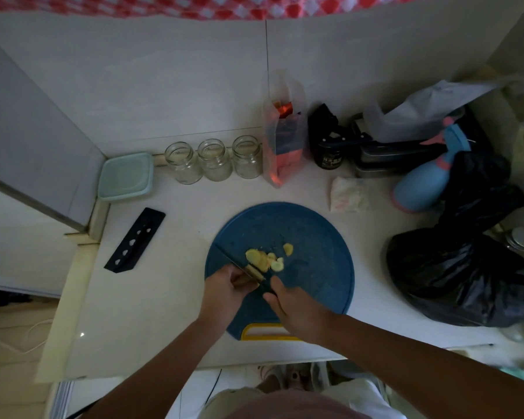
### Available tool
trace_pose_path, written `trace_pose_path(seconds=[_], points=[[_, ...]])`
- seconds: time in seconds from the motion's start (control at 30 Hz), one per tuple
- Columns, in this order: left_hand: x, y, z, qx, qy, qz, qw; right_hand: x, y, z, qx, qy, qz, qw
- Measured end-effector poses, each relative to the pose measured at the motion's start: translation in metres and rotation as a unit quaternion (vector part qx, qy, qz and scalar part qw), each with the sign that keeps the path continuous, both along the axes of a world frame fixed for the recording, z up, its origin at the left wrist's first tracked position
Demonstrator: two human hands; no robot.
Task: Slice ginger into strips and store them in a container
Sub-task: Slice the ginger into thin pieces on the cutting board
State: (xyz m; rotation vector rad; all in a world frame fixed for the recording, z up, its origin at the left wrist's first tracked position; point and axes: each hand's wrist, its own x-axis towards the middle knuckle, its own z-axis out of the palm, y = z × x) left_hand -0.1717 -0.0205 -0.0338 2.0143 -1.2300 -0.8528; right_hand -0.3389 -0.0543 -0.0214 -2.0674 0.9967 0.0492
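On the round blue cutting board (315, 252), your right hand (297, 309) grips the knife (226, 253) handle, your left hand (224, 294) pinches a ginger chunk (250, 273) against the blade, and cut ginger slices (262, 259) lie just beyond.

knife (229, 256) handle hid, blk bag (454, 267) cut off

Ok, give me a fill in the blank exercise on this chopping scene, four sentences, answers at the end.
1. The ginger slices lie on a round ___ cutting board.
2. Against the wall stand ___ empty glass jars.
3. The right hand grips the ___ while the left hand holds a ginger piece.
4. The black knife sheath lies to the ___ of the board.
Missing words: blue; three; knife; left.
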Motion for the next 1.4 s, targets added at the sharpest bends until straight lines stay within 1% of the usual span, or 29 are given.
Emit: trace_pose_path(seconds=[0.27,0.5,0.63,0.77,0.97,1.1,1.23,1.4], points=[[0.002,-0.002,-0.001,0.006,0.032,0.006,0.999,0.004,-0.005,0.001,0.014,-0.014,-0.009,1.0],[0.002,-0.001,-0.002,0.0,0.016,0.002,1.0,0.012,-0.007,0.0,0.026,-0.012,-0.028,0.999],[0.002,-0.002,0.001,-0.011,0.0,-0.008,1.0,0.019,-0.012,-0.002,0.006,-0.018,-0.033,0.999],[0.002,-0.002,0.001,-0.013,-0.013,-0.009,1.0,0.02,-0.015,-0.001,0.027,-0.026,-0.041,0.998],[0.003,-0.002,0.007,0.0,0.012,-0.011,1.0,0.018,-0.008,0.0,0.018,-0.022,-0.065,0.997],[0.004,-0.002,0.004,0.006,0.026,-0.004,1.0,0.003,0.0,0.0,0.075,0.014,-0.102,0.992],[0.001,-0.003,0.005,0.014,0.029,-0.003,0.999,0.005,-0.003,0.0,0.159,0.077,-0.141,0.974],[0.002,-0.007,0.004,0.028,0.026,-0.001,0.999,0.005,-0.012,-0.003,0.19,0.078,-0.152,0.967]])
